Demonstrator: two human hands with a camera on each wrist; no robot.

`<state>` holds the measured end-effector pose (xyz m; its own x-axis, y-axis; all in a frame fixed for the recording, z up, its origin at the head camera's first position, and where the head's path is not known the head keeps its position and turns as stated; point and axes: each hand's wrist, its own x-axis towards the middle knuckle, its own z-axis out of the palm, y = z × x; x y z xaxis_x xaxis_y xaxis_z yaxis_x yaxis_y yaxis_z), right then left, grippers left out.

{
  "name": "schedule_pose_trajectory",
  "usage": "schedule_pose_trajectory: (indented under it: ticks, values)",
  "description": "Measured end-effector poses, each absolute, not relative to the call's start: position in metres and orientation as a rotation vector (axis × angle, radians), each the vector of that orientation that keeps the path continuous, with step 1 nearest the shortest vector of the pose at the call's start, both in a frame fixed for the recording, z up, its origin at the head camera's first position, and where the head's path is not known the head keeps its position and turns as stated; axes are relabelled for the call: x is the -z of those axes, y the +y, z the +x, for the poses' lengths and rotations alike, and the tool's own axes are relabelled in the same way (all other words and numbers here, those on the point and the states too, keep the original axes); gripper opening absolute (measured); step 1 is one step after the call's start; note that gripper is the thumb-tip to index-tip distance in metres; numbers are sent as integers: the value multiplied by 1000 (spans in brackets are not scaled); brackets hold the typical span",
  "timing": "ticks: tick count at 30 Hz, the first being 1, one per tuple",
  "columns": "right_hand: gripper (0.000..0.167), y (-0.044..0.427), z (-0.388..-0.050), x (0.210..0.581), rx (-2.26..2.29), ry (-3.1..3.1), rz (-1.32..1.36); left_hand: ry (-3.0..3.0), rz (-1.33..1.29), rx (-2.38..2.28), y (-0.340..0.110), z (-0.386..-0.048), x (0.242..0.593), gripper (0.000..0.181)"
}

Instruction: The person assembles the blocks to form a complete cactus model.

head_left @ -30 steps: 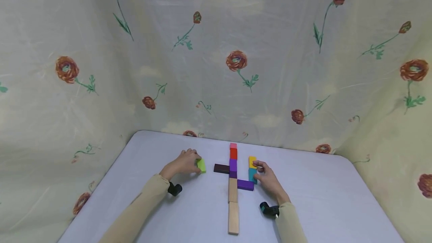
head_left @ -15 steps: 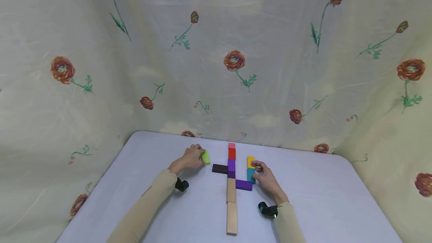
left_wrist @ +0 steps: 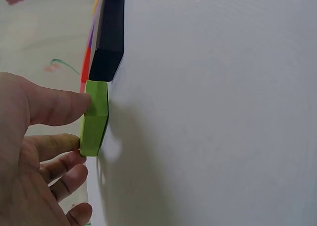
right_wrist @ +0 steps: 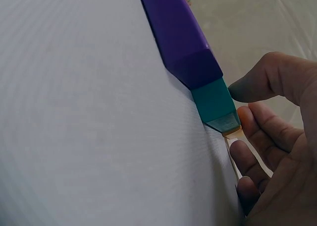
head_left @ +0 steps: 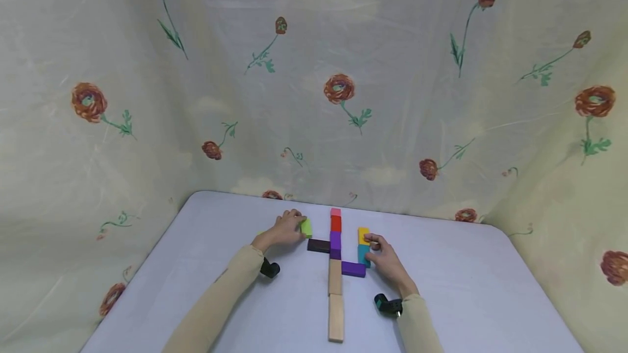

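In the head view my left hand (head_left: 286, 228) holds a light green block (head_left: 306, 228), pinched between thumb and fingers. The left wrist view shows the thumb on one face of this green block (left_wrist: 94, 119); its near end appears close to a dark block (left_wrist: 109, 37). To the right of the block row, my right hand (head_left: 387, 262) touches a teal block (head_left: 363, 255) with the thumb, and its index finger rests by a yellow block (head_left: 363, 235). The right wrist view has the teal block (right_wrist: 214, 102) just past the end of a purple block (right_wrist: 181, 37).
A row runs away from me: two plain wooden blocks (head_left: 336, 315), purple (head_left: 336, 241), red (head_left: 336, 224) and pink (head_left: 336, 212) blocks. The dark block (head_left: 319, 245) juts left. Another green piece (head_left: 261, 232) is mostly hidden behind the left wrist. Flowered cloth (head_left: 314, 124) backs the white table (head_left: 490, 298).
My left hand has carried the green block to the right and slightly away from me, nearer the dark block. The right hand stays at the teal and yellow blocks.
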<state>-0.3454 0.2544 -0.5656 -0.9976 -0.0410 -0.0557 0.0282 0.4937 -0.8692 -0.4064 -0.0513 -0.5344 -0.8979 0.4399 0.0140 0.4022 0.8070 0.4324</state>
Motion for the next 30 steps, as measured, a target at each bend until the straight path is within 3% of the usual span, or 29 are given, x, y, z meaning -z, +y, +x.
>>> schedule_pose_trajectory:
  ticks: [30]
  values:
    - [53, 254, -345, 566, 1556, 2646, -3, 2852, 692, -669, -45, -403, 534, 56]
